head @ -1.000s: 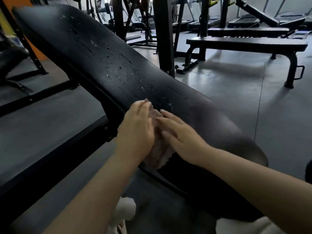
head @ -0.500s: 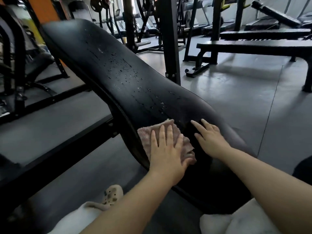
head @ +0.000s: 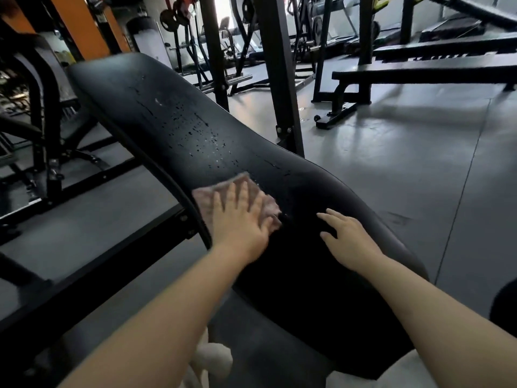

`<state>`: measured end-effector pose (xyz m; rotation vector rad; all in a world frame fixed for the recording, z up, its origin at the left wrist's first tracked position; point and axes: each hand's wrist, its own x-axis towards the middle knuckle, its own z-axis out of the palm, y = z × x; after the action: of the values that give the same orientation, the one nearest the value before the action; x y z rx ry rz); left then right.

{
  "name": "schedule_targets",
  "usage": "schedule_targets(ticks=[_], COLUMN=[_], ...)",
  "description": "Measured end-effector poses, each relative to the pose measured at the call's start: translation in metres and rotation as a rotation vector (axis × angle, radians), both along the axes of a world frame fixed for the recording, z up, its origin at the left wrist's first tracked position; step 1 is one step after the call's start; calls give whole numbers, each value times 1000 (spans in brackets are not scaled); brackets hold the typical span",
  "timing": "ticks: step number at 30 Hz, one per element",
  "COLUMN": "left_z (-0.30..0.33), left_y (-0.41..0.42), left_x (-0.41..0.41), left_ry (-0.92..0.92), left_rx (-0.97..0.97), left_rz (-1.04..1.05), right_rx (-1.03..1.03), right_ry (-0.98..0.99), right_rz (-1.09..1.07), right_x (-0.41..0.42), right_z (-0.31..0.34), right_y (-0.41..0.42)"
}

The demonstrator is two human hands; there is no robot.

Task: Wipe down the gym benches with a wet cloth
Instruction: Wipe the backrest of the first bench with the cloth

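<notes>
A long black padded bench [head: 173, 119] slopes up from me toward the far left, and water droplets dot its upper half. A pink cloth [head: 207, 196] lies spread on the pad near its left edge. My left hand [head: 240, 219] presses flat on the cloth with fingers spread. My right hand [head: 347, 239] rests on the bare pad to the right of the cloth, fingers apart, holding nothing.
A black upright post [head: 279, 74] stands just behind the bench. A flat black bench [head: 425, 71] sits on the grey floor [head: 391, 169] at the back right. A black frame rail [head: 92, 247] runs along the left. More racks and machines fill the background.
Both hands were together on the bunched cloth. The cloth was spread flat under my left hand, and my right hand came off it onto the bare pad. The cloth slid slightly up the bench.
</notes>
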<state>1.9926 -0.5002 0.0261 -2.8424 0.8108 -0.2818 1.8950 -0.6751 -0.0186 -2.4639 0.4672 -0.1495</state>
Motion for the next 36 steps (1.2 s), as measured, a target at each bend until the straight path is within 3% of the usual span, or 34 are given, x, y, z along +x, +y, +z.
schedule_targets(ticks=[5,8,12,16,19,22,25,28,31,36], left_z=[-31,-26,15,39,22,-11,-34,-33,-13,3], left_y=[-28,-15,16,14,-21,-47,-49,-29,5,37], left_x=[-75,-58,29,72,49,-6,-62,-66,-26,3], left_ry=[166,130,-7,18,23,40,122,110,13,-16], left_rx=[139,209,134,17,24,66,117,138,108,-120], left_rz=[-331,-402,-97,186,127,-75,-232,-293,-144,188], right_rx=[-2,8,24,40,49,32,30,32,59,85], right_ry=[-32,-26,16,3,-12,-31,-49,-49,-21,-34], right_rz=[-14,3,35,28,5,-28,-66,-63,-26,-34], right_x=[0,-1,-4,-2,-2,-1,1,1,-1,-1], right_z=[-4,-4,-1,-1,0,0,-3,-5,-5,-4], right_y=[3,1,0,2,1,1,3,3,1,1])
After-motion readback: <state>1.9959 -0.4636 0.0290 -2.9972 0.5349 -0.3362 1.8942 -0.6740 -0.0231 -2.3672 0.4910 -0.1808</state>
